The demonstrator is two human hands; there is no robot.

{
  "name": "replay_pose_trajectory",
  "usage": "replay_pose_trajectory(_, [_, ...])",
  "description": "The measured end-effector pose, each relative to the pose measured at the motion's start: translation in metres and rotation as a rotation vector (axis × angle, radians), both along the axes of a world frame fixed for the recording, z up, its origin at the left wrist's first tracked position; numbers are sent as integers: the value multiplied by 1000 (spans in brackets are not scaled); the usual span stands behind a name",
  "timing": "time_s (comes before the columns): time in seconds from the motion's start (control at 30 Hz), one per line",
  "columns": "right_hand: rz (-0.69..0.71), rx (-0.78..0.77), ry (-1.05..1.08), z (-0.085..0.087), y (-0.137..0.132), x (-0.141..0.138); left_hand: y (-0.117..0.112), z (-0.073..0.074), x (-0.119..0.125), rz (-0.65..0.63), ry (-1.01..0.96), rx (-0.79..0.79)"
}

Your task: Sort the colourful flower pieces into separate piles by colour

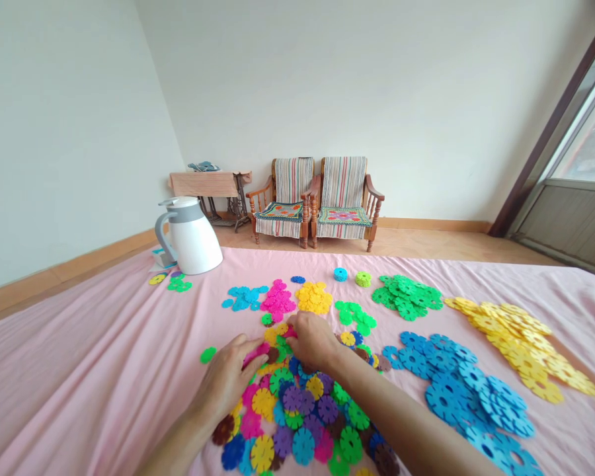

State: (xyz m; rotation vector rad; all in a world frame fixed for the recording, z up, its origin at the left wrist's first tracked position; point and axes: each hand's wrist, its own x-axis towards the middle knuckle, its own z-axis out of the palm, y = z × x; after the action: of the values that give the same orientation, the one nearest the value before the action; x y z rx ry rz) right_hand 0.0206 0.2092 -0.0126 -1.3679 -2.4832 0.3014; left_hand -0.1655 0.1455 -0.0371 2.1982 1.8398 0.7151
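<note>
Notched plastic discs of mixed colours lie in a loose pile (pixel 292 400) on the pink cloth right in front of me. My left hand (pixel 231 370) is at the pile's left edge, its thumb and fingers closed on a pink disc (pixel 254 355). At the far side of the pile, my right hand (pixel 311 340) has its fingers curled down, pinching another pink disc (pixel 291 330) that is partly hidden by them. Just beyond the hands sit a small pink heap (pixel 277 301) and a yellow heap (pixel 315 298). One green disc (pixel 208 355) lies apart, left of my left hand.
Sorted heaps of large blue discs (pixel 456 380), large yellow discs (pixel 520 344) and green discs (pixel 406 296) spread to the right. A white jug (pixel 196 238) stands at the back left of the pink cloth (pixel 104 370). Two wooden armchairs (pixel 344 198) are beyond.
</note>
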Motion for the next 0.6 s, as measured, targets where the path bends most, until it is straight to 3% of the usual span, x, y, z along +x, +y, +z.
replay_pose_trajectory(0.4, [50, 33, 4, 2, -14, 10, 1, -2, -1, -10, -104, 52])
replay_pose_trajectory(0.6, [-15, 8, 80, 3, -20, 34, 3, 0, -4, 133, -273, 59])
